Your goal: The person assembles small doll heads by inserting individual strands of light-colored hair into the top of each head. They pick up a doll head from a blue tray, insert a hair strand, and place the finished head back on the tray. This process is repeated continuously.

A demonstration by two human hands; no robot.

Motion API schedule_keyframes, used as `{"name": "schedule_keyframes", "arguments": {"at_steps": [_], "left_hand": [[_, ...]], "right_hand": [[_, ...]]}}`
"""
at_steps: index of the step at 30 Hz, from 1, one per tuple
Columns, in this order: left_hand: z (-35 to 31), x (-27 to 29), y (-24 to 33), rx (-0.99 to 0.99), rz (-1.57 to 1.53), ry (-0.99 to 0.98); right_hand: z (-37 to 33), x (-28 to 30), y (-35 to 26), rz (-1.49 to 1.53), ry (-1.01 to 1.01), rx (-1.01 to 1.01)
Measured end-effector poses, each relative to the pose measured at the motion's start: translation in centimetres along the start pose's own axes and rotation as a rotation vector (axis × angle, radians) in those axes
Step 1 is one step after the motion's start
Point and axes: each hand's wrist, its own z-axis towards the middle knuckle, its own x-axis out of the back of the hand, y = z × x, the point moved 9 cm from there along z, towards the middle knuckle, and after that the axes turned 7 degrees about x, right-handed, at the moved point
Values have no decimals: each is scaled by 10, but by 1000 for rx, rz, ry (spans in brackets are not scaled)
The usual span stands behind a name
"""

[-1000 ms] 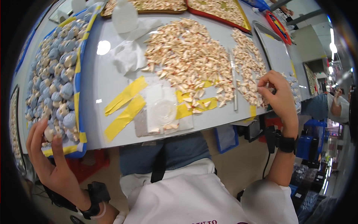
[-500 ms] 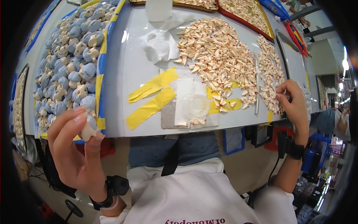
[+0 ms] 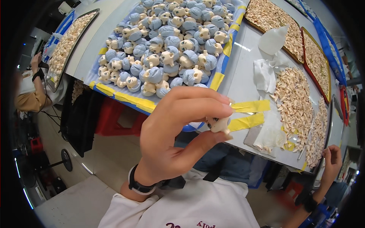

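My left hand is raised in front of the table, with fingers and thumb pinched round a small doll head. Part of the head's painted face shows between the fingertips; the rest is covered. Beyond it lies a tray edged in yellow and blue tape and filled with doll heads with blue hair. Over at the right table edge, my right hand has its thumb and fingers closed together, beside a strip of small pale pointed pieces. Whatever it pinches is too small to make out.
A larger pile of pointed pieces lies by a white tissue and a translucent cup. Yellow tape strips and a clear dish are on the table. Full trays stand behind. Another person's arm shows far left.
The view has swung left, so the doll-head tray now sits near the middle. My left hand still holds the doll head, now turned to show its face. My right hand remains by the pieces.
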Motion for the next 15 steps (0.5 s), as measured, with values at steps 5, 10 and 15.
{"name": "schedule_keyframes", "arguments": {"at_steps": [5,10,15], "left_hand": [[-5,-10,-15,167,-381,-56],[-12,-21,-22,284,-552,-75],[-15,-33,-24,331,-673,-77]], "right_hand": [[-13,-9,-32,197,86,-15],[-24,-22,-50,337,92,8],[-26,-38,-72,332,-6,140]]}}
